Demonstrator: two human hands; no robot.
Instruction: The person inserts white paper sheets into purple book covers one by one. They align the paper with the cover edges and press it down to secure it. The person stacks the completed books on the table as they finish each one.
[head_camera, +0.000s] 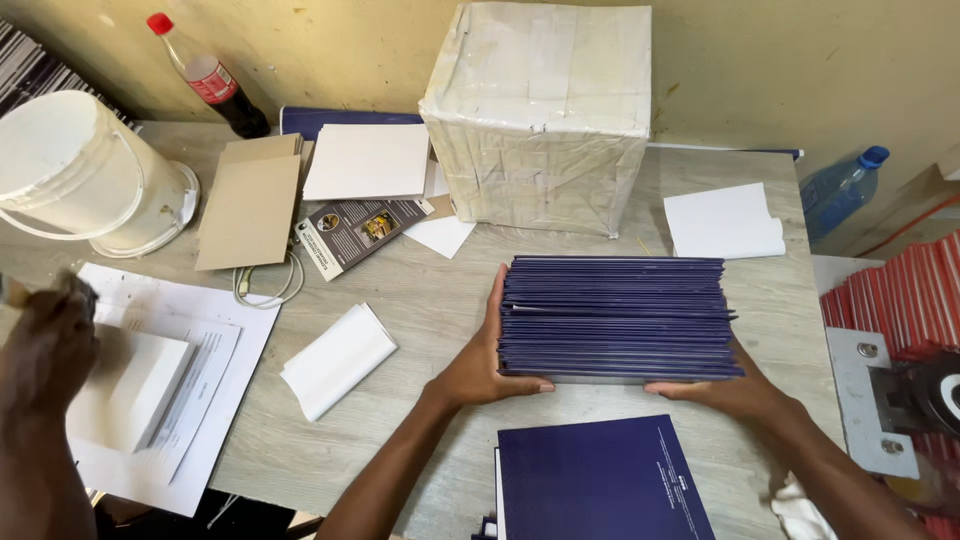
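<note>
Navy book stack (618, 318) sits mid-desk (440, 300), long axis running left-right, clasped between both hands: left hand (487, 362) flat on its left end, right hand (728, 390) cupping its near-right corner.

Two bare forearms in view, no sleeves visible up to the frame edge. Left hand (487, 365) and right hand (735, 392): no gloves, rings, watch or wristbands seen. Nails short, thumbnail visible on the left. Nothing worn shows anywhere on either arm.
</note>
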